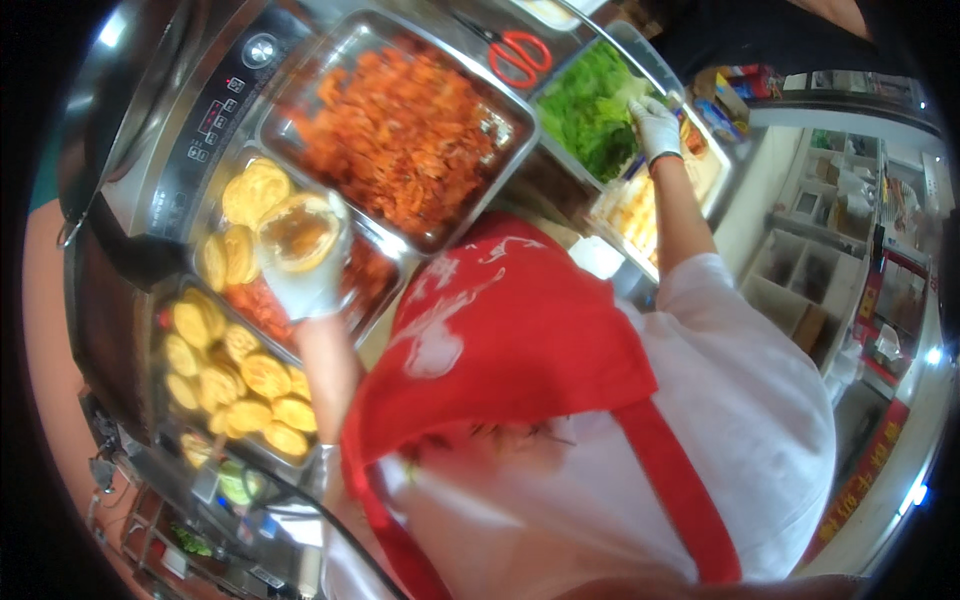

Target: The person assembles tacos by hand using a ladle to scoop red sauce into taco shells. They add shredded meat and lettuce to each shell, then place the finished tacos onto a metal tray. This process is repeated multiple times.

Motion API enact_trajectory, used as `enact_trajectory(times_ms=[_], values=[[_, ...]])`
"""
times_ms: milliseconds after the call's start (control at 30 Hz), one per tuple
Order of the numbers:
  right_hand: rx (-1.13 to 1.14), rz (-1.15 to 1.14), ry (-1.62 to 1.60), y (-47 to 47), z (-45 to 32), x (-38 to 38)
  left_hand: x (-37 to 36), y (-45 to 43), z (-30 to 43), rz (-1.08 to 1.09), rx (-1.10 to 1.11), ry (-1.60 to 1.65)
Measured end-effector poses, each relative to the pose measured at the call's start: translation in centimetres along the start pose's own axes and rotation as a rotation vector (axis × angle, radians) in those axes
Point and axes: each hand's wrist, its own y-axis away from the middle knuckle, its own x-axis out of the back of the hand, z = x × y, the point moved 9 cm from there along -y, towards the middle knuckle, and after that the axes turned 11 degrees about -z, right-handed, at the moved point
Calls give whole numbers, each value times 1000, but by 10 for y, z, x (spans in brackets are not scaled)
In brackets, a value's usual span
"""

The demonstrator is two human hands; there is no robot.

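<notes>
In my left hand (307, 277), in a white glove, lies a round split bun (300, 232), its brownish inner side facing up. It is held over a metal tray of reddish chopped meat (259, 304), beside a few yellow flatbread buns (255, 187). My right hand (657, 126), also gloved, reaches to the right edge of a clear plastic tub (619, 34). Its fingertips pinch pale green lettuce leaves (626, 86). A larger steel tray (525, 142) heaped with orange-red chopped meat (405, 135) stands between my hands.
Red-handled scissors (519, 58) lie beyond the large tray. More yellow buns (247, 375) fill a tray at lower left. A pale tray of yellowish-white food (630, 214) sits below my right hand. An induction cooker panel (217, 112) is at left. A person in dark clothing (765, 34) stands opposite.
</notes>
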Motion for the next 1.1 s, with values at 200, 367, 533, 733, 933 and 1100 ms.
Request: enact_trajectory(times_ms=[200, 367, 533, 733, 933, 1100], values=[[23, -634, -772, 107, -132, -152, -10, -9, -26, -38, 108, -83], [201, -942, -560, 209, -203, -278, -37, -2, -52, -146, 176, -153], [1031, -573, -16, 265, -249, -311, -38, 11, -38, -232, 131, -65], [1486, -367, 823, 335, -272, -328, -38, 35, -16, -231, -13, -81], [1518, -581, 1066, 350, -256, -359, -32, 44, -8, -221, -44, -132], [1460, -832, 700, 361, -271, -351, -28, 34, 10, -372, -78, -53]])
